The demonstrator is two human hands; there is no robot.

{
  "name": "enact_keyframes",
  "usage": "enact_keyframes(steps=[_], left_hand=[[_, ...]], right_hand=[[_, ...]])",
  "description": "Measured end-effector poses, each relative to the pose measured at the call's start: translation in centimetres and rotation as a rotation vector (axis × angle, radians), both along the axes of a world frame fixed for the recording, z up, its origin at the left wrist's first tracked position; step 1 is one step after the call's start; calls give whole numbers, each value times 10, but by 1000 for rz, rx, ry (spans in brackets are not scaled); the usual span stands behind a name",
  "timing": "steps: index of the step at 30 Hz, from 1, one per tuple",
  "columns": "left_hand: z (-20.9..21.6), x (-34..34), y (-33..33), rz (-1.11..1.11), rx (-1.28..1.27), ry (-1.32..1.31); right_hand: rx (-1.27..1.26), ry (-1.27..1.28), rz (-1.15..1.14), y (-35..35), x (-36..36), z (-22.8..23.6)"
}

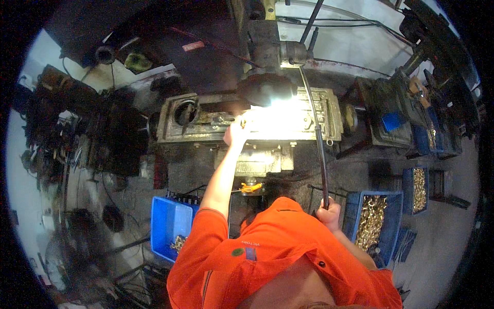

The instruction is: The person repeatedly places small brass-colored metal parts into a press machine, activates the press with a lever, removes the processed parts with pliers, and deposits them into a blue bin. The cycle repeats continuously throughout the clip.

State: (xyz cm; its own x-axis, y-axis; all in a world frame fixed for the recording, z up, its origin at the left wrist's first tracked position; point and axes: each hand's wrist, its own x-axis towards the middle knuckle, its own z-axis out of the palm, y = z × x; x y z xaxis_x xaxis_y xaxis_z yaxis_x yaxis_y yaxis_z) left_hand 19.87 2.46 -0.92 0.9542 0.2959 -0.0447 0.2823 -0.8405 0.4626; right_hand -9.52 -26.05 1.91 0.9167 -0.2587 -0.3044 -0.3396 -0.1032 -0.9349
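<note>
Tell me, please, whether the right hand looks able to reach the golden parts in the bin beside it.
Probably, if the right hand releases the long lever: the golden parts lie nearby in an open blue bin.

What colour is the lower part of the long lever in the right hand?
The lower part is dark, nearly black, best seen in the head view.

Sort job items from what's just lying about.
Likely the job:
long dark metal lever, in right grip
rectangular grey metal machine table, under left grip
rectangular blue plastic bin, nearest right, with brass-coloured metal parts

Apparently lying about:
flat blue piece
reddish rectangular piece, materials unclear
</note>
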Motion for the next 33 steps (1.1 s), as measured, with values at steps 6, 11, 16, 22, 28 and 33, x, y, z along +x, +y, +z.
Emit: enact_keyframes(steps=[6, 11, 16, 22, 28, 33], left_hand=[[-9, 6, 5, 21, -33, 24], [-9, 5, 3, 27, -41, -4], [-11, 7, 4, 35, -53, 43], [-14, 7, 4, 44, -1, 31], [-22, 10, 5, 32, -12, 24], [-24, 8, 6, 57, -23, -20]], right_hand=[[-238, -62, 1, 7, 11, 3], [-139, -54, -19, 6, 14, -8], [-185, -67, -34, 9, 17, -14], [-153, -116, -41, 6, 21, -33], [-40, -123, -50, 9, 23, -17], [26, -102, -61, 10, 26, -14]])
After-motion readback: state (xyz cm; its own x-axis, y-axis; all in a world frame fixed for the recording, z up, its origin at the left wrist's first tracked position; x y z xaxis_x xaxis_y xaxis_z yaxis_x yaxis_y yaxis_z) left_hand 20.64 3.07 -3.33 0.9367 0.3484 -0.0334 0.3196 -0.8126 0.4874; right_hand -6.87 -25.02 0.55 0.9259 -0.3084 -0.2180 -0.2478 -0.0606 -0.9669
